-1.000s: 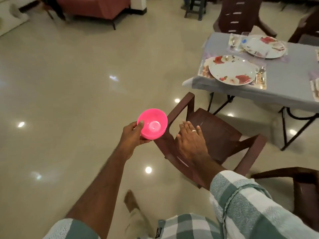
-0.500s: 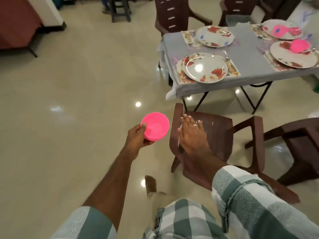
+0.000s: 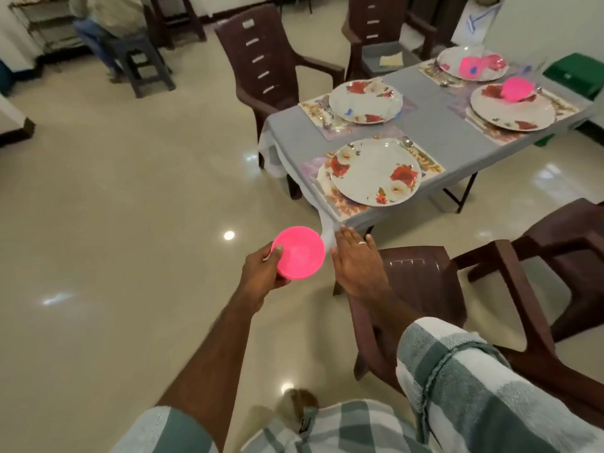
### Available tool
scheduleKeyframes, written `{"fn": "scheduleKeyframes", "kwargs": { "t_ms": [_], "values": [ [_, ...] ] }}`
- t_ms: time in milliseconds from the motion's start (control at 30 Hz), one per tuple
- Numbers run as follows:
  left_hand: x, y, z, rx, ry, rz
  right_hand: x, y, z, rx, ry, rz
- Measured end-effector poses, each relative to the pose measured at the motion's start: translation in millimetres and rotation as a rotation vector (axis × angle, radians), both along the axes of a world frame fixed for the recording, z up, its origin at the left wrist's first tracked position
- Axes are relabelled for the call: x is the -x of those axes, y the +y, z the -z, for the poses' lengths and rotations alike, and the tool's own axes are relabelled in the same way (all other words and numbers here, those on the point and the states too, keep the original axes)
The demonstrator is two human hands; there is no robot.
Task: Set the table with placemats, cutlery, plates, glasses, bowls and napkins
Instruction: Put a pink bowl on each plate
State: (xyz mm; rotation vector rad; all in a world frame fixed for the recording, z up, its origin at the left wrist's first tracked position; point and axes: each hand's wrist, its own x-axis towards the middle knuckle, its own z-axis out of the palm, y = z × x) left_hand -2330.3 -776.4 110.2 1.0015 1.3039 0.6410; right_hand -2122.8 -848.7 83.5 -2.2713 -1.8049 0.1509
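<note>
Head view, largest to smallest. Table under a grey cloth stands ahead and to the right, ringed by brown chairs; the nearest chair sits just below its front edge. 4 placemats each carry 1 floral plate; cutlery shows beside some. Far plate on the right holds a pink bowl; the rear plate shows something pink, too blurred to name. Near plate and left plate hold no bowl. Left hand grasps a pink bowl by its rim, over the floor, short of the table. Right hand is empty, fingers spread flat. Judged remaining: 2 bowls; glasses and napkins are not clearly visible.
</note>
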Motion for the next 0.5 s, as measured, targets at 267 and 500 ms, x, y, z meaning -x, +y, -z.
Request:
{"fn": "scheduleKeyframes", "kwargs": {
  "t_ms": [267,500],
  "values": [
    [-60,137,24,0.025,-0.017,0.227,-26,99,15,-0.042,-0.035,0.17],
    [-96,252,37,0.042,-0.015,0.369,-37,189,32,-0.087,0.046,0.312]
  ]
}}
